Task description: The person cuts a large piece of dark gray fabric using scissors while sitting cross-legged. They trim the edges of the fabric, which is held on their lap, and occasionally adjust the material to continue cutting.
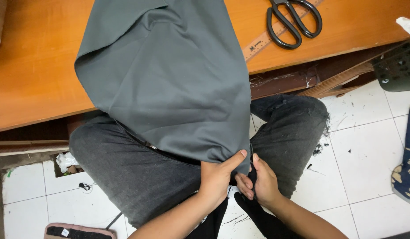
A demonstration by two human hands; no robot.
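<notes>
Wooden table, orange-brown top, runs across the upper part of my view. On it I see grey cloth, draped over the near edge and hanging down; black scissors lying on a wooden ruler. Below: white tiled floor, with dark thread scraps scattered on it.

Fabric draped off table onto lap; scissors right.

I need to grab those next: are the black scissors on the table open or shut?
Shut: the black scissors lie on the wooden table, handle loops side by side.
</notes>
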